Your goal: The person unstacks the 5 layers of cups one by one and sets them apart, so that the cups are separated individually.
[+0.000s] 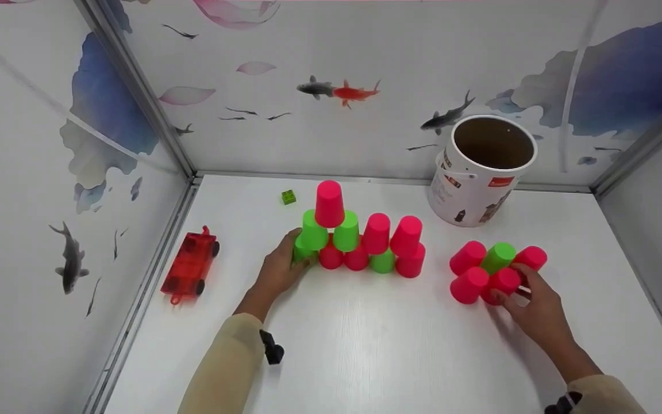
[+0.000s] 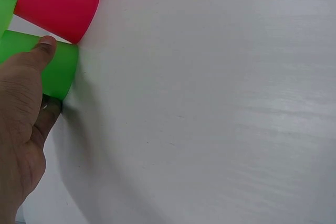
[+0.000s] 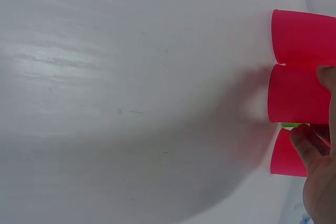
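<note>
Beige sleeves (image 1: 222, 368) come in closest to the camera, each with a small black device (image 1: 272, 348) at the wrist. The left hand (image 1: 282, 267) grips a green tapered plastic cup (image 1: 303, 251), thumb on one side and fingers on the other. That cup is mouth down, its long axis about vertical, closed narrow end up; it forms the left end of a stack.

The right hand (image 1: 538, 310) pinches a red tapered plastic cup (image 1: 501, 283) between thumb and fingers, closed end up too (whether its rim touches the table, I cannot tell). Just beside it stands another red cup (image 1: 469, 286), and behind the pair a row of red, green and red, all mouth down.

The stack of inverted cups (image 1: 377, 234) runs left to right: five along the bottom, four above, and a single red cup (image 1: 329, 204) on top over two green ones.

Farther out on the white table (image 1: 365, 345) are a translucent red toy car (image 1: 191, 264) at the left, its length running away from the person, a small green toy brick (image 1: 289, 197) behind the stack, and a white printed bucket (image 1: 460, 198), open end up, at the back right.
</note>
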Available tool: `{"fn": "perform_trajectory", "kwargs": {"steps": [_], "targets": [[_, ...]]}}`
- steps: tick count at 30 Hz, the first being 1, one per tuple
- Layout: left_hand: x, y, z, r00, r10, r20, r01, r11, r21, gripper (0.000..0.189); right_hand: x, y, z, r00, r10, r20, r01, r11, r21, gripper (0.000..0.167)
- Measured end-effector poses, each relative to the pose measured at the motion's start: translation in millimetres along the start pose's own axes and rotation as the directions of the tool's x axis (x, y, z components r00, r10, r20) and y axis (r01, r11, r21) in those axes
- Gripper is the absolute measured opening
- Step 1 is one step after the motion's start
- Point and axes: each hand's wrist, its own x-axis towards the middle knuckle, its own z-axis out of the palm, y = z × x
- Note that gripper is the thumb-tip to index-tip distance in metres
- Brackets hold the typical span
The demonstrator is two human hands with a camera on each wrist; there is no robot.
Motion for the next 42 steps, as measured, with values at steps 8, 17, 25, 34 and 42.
{"fn": "perform_trajectory", "kwargs": {"steps": [8, 17, 25, 34, 42], "targets": [[0.9, -2.0, -1.2, 1.000, -0.002, -0.002, 0.002, 1.000, 0.018, 0.077, 10.6, -22, -10, 0.971, -0.191, -0.145, 0.183, 0.981, -0.065, 0.076], [-4.7, -1.9, 0.6, 1.000, -0.023, -0.005, 0.023, 1.000, 0.001, 0.077, 40.0, -84, -7, 0.934, -0.316, -0.168, 0.299, 0.947, -0.116, 0.074], [-3.7, 0.5, 0.3, 1.000, -0.028, -0.003, 0.028, 1.000, 0.000, 0.078, 76.0, -152, 10, 0.892, -0.431, -0.137, 0.434, 0.901, -0.011, 0.074], [-2.8, 1.2, 1.5, 1.000, -0.024, -0.001, 0.024, 1.000, -0.013, 0.076, 94.5, -229, 40, 0.852, -0.523, -0.033, 0.524, 0.848, 0.076, 0.071], [-1.4, 2.7, 1.3, 0.999, -0.034, -0.008, 0.033, 0.999, -0.024, 0.076, 107.8, -278, 69, 0.806, -0.591, 0.005, 0.586, 0.800, 0.126, 0.073]]}}
